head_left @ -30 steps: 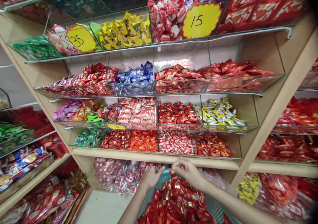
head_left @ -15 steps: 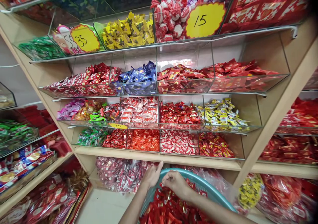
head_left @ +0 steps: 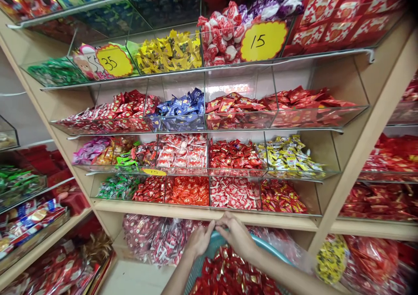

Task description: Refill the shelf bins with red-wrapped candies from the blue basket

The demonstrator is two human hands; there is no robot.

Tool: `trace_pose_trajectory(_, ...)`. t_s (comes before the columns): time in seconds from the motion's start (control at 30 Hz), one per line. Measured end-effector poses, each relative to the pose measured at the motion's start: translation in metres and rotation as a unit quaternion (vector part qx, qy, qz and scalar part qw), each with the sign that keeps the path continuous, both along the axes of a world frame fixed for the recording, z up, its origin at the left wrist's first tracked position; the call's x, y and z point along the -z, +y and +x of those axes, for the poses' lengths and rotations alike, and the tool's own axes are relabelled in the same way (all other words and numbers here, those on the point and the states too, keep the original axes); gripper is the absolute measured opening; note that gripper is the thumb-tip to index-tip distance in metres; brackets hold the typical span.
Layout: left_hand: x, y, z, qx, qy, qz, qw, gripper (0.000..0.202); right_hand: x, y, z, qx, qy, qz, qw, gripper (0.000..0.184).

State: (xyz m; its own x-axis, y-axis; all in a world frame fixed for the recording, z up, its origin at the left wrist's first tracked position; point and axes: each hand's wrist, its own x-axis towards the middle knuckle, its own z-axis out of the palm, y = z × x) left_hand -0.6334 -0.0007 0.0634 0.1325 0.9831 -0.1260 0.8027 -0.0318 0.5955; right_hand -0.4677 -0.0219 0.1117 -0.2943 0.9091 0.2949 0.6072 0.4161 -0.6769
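Note:
My left hand (head_left: 200, 239) and my right hand (head_left: 237, 232) are close together over the far rim of a teal plastic basket (head_left: 272, 248). The left fingers are drawn together and point toward the shelf edge. On the right hand the fingers are bent, with the thumb close to them, in a pinch. Whatever lies between the fingertips is too small or hidden to make out. Below my wrists the basket holds a heap of red-wrapped candies (head_left: 230, 271).
Wooden shelving (head_left: 287, 220) rises ahead, with clear bins of wrapped candy and yellow price tags (head_left: 264, 41). Bagged candies (head_left: 170, 242) lie under the lowest shelf. Another yellow candy bag (head_left: 332, 259) is at the lower right, and more shelves stand at the left.
My right hand has risen a little and come nearer my left hand, its fingers now reaching up to the shelf edge. The view has shifted slightly upward.

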Motion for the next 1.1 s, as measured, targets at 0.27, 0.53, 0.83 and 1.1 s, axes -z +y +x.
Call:
trace_pose_trajectory(0.27,-0.003,0.0,0.003,0.0,0.014,-0.005,1.0,0.088,-0.129,0.052,0.026,0.05,-0.056,0.186,0.98,0.016)
trace_pose_trajectory(0.53,0.004,0.002,-0.002,-0.003,-0.005,0.002,1.0,0.085,-0.172,0.105,0.008,0.192,-0.173,0.076,0.963,0.01)
trace_pose_trajectory(0.83,0.005,0.002,-0.001,-0.008,-0.017,0.008,1.0,0.083,-0.174,0.11,0.006,0.226,-0.215,0.025,0.95,0.009)
trace_pose_trajectory(1.1,-0.002,0.0,0.0,0.001,-0.018,-0.002,1.0,0.082,-0.173,0.11,0.007,0.232,-0.224,0.042,0.945,0.008)
